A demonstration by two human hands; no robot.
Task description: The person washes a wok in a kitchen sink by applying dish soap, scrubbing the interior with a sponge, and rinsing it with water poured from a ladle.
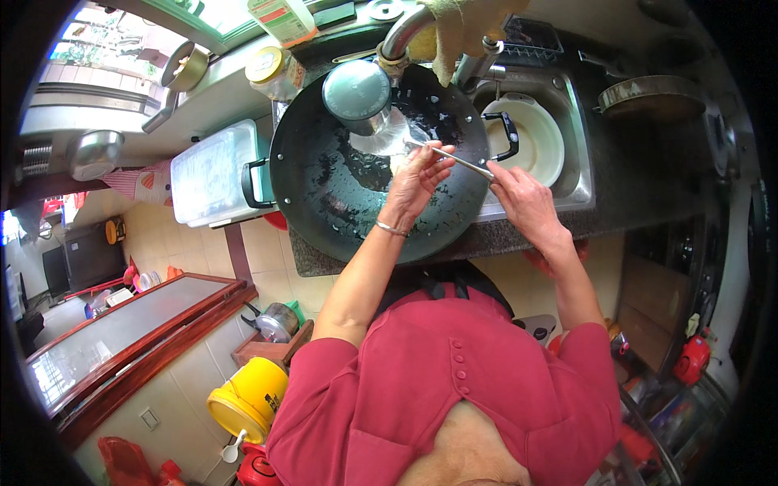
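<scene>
A large dark wok (340,225) with two black handles rests across the counter and the sink edge, wet inside. Water runs from the faucet (358,91) into it. My left hand (419,176) is over the wok, its fingers at the head of a metal utensil (459,161), close to the stream. The utensil's head is partly hidden by water and fingers, so its kind is unclear. From the right, my right hand (523,197) grips the end of the handle.
A white basin (544,143) sits in the steel sink (583,176) at right. Left of the wok is a lidded plastic container (213,173). A yellow-lidded jar (273,70) stands behind. A cloth (456,30) hangs over the pipe. A pan (653,97) lies far right.
</scene>
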